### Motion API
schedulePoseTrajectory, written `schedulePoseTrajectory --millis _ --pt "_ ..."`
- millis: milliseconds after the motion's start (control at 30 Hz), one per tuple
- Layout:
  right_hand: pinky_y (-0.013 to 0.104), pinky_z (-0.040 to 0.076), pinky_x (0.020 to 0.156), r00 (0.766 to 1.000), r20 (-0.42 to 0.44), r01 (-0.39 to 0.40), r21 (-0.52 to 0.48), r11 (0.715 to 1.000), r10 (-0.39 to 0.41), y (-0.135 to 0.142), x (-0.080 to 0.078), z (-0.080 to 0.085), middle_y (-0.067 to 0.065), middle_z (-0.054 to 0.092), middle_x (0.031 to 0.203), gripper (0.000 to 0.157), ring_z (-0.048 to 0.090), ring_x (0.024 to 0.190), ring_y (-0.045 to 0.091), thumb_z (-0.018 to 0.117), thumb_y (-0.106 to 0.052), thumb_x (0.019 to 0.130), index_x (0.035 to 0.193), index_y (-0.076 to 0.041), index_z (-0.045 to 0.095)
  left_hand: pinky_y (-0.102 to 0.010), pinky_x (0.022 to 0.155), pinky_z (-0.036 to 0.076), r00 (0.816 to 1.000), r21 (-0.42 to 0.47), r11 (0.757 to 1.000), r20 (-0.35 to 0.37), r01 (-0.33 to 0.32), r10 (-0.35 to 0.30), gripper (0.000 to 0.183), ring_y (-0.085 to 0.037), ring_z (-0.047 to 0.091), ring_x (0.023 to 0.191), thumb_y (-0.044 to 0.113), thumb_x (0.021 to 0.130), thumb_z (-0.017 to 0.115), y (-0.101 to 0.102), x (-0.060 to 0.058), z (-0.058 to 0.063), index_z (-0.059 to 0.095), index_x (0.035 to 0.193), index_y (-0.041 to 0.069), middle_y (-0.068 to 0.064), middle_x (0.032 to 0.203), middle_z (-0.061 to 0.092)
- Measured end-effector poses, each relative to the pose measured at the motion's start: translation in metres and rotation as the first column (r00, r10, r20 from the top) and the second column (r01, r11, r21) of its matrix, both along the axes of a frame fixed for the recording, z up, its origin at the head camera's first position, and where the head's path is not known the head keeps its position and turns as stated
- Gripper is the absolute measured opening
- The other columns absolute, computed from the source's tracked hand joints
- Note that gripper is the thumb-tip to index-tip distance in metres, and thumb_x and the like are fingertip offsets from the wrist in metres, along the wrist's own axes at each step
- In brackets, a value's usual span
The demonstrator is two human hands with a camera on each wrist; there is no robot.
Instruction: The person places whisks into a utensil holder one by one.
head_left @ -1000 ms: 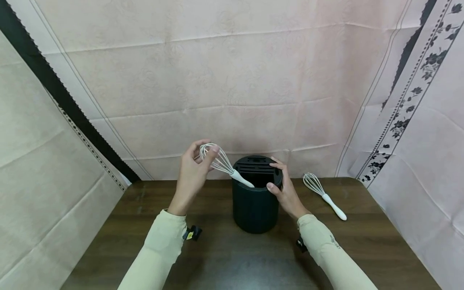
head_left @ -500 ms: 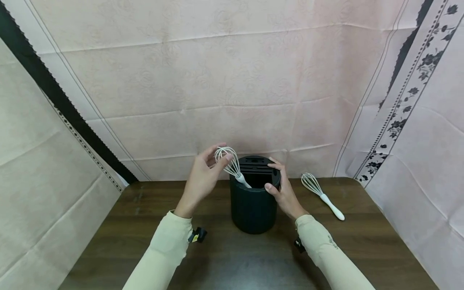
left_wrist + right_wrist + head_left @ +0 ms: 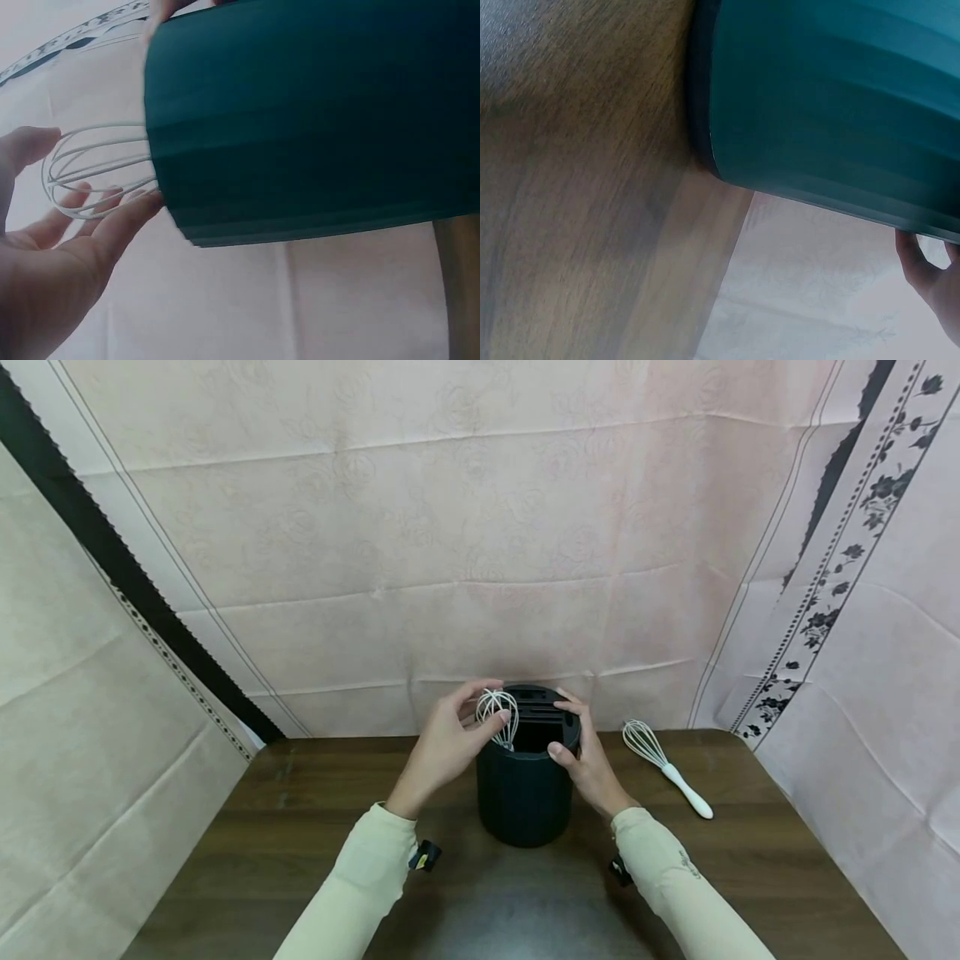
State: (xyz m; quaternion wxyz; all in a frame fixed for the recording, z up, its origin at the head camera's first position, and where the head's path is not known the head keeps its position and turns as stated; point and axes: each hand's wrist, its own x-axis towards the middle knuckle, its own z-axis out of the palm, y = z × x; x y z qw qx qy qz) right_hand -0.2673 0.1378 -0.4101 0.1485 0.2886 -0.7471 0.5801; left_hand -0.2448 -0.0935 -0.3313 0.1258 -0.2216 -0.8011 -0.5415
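Note:
In the head view a dark green utensil holder (image 3: 525,802) stands upright on the table, with a slotted black insert at the back of its top. My left hand (image 3: 448,737) holds a white whisk (image 3: 495,703) by its wire loops, between thumb and fingers. The whisk's handle is hidden inside the holder; only the loops rise above the rim, as the left wrist view also shows. On the opposite side, my right hand (image 3: 592,768) grips the holder's rim, thumb in front and fingers over the top. A second white whisk (image 3: 670,769) lies to its right.
The brown wooden table (image 3: 495,902) ends just behind the holder. A pale cloth (image 3: 450,527) hangs along the back, and more cloth panels with dark floral and striped borders flank both sides.
My left hand has moved right and down with the whisk, which has tipped more upright as its handle sank into the holder. The right hand stays on the rim.

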Motion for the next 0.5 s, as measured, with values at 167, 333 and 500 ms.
schedulePoseTrajectory --millis 167,333,500 --pt "0.060 0.020 0.114 1.000 0.021 -0.008 -0.007 1.000 0.008 0.000 0.000 0.000 0.016 0.017 0.162 0.060 0.022 0.146 0.031 0.054 -0.012 0.093 0.146 0.001 0.031 -0.041 0.101 0.047 1.000 -0.030 0.999 -0.022 0.019 -0.020 0.037 -0.016 0.059 0.122 0.028 0.094 0.070 0.005 -0.004 -0.009 0.061 0.130 0.029 0.004 0.127 0.062" --pt "0.053 0.026 0.114 0.999 0.035 -0.016 -0.016 1.000 0.016 0.001 -0.004 -0.004 0.011 0.017 0.163 0.060 0.026 0.144 0.027 0.055 -0.013 0.093 0.147 -0.002 0.031 -0.040 0.103 0.048 0.997 -0.133 0.990 -0.078 -0.039 0.029 0.038 -0.012 0.057 0.123 0.031 0.095 0.069 0.008 -0.006 -0.016 0.060 0.132 0.028 0.007 0.128 0.062" --pt "0.054 0.023 0.115 1.000 0.014 -0.013 -0.031 0.999 0.013 0.005 -0.018 -0.021 0.007 0.018 0.163 0.060 0.025 0.145 0.024 0.057 -0.019 0.093 0.148 -0.011 0.033 -0.042 0.101 0.048 0.994 -0.206 0.977 -0.099 -0.056 0.036 0.044 -0.011 0.059 0.120 0.034 0.096 0.067 0.010 -0.008 -0.021 0.058 0.137 0.024 0.005 0.129 0.064"
